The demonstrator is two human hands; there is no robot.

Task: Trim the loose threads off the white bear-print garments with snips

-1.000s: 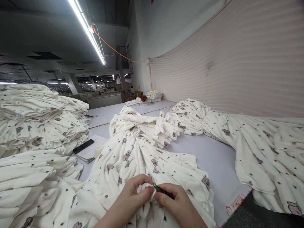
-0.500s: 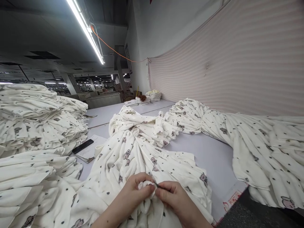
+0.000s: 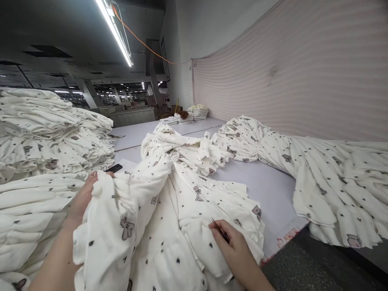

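My left hand [image 3: 86,194] is closed on a raised fold of the white printed fabric [image 3: 160,218], which carries small dark marks and grey-pink animal figures. Some of its fingers are hidden behind the cloth. The lifted fold drapes down to the right of my forearm. In my right hand [image 3: 232,244] is a pair of slim dark tweezers [image 3: 220,231], their thin tips pointing up and left. That hand rests over the right part of the same fabric, low in the view.
Tall stacks of matching fabric [image 3: 45,133] stand at the left. A black phone [image 3: 114,168] lies on papers, partly covered. More gathered fabric [image 3: 303,161] stretches right and hangs over the table edge. Folded cloth piles [image 3: 197,112] sit far back, near a striped curtain [image 3: 287,81].
My hands were together at the front on a bunched bit of fabric. The left has moved left and up, lifting a fold; the right has shifted right with the tweezers.
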